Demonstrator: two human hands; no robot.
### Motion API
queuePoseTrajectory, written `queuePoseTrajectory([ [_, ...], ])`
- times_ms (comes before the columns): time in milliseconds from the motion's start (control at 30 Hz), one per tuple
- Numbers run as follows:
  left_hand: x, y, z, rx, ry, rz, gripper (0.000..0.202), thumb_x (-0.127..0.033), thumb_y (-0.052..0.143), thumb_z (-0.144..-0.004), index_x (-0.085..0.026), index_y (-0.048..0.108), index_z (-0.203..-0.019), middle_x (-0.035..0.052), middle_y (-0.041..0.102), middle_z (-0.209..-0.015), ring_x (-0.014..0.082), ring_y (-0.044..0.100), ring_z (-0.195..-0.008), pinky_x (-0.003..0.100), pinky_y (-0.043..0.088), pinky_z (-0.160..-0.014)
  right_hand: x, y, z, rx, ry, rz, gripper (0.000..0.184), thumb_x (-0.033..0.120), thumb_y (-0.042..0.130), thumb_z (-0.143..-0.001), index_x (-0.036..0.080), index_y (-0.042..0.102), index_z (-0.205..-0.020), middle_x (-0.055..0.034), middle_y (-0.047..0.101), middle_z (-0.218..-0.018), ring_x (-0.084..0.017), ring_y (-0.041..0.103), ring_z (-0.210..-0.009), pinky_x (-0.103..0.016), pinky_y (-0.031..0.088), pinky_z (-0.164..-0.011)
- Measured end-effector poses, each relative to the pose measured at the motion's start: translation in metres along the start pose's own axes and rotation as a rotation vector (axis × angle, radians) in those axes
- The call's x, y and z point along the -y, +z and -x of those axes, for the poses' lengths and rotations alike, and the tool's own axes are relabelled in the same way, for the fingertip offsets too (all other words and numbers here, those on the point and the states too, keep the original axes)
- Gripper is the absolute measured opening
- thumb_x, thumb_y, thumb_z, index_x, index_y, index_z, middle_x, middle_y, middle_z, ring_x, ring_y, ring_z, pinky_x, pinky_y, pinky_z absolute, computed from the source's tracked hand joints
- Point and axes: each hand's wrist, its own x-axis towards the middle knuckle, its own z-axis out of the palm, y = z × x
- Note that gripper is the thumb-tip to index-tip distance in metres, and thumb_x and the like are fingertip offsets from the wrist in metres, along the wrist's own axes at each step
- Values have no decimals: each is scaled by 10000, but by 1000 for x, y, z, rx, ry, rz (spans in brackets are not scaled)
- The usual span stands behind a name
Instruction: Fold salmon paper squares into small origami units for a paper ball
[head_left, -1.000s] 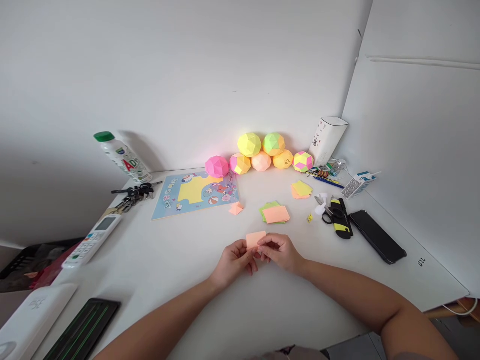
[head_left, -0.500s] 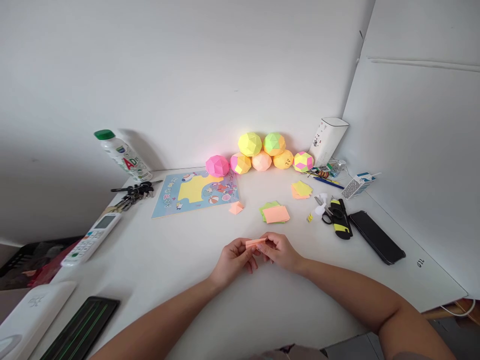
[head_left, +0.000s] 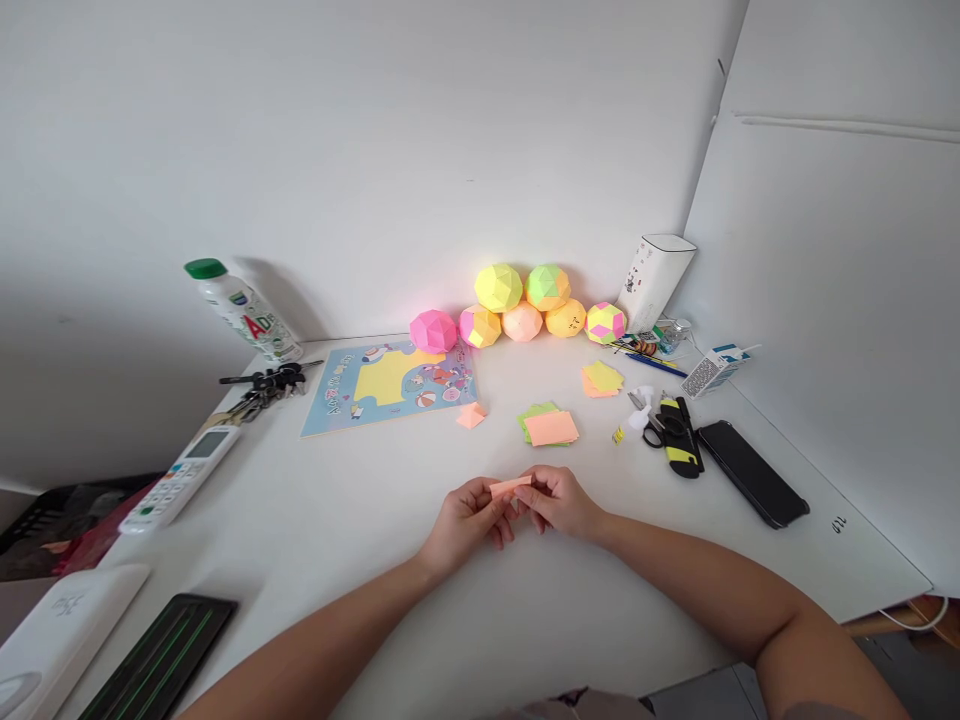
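A small folded piece of peach paper (head_left: 510,487) is held up between my two hands over the white table. My left hand (head_left: 466,515) pinches its left end between thumb and fingers. At the right end, my right hand (head_left: 562,502) grips it the same way. Beyond my hands lies a stack of paper squares (head_left: 553,428), peach on top of green. Left of that stack sits a small folded peach paper piece (head_left: 472,415). Yellow and peach sheets (head_left: 602,377) lie farther back on the right.
Several faceted paper balls (head_left: 499,288) are piled against the wall. A blue printed booklet (head_left: 337,400) lies at back left, near a bottle (head_left: 244,310), keys (head_left: 270,385) and a remote (head_left: 180,478). Scissors (head_left: 654,436), a yellow-black cutter (head_left: 681,440) and a black phone (head_left: 752,474) are at right.
Both hands stay in nearly the same place, still holding the peach paper. Its left end appears tilted slightly lower. The whole view has shifted very slightly.
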Motion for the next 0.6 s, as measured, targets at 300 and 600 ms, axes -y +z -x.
queuePoseTrajectory([
  [300,3,-1,-1,2,2,-18,334,-473,599,-772,-153,507,-747,15,647,-643,122,599,-472,238,474,-435,4,0,0,13,35,-9,302,431,521,-834,155,492,-714,-2,593,-673,-56,480,-390,-184,306,-366],
  [600,0,-2,-1,34,-39,-48,336,-463,604,-771,-161,478,-696,9,635,-545,134,604,-460,226,462,-420,2,-1,0,34,57,-27,298,428,530,-831,157,494,-714,1,607,-675,-58,480,-398,-190,308,-377],
])
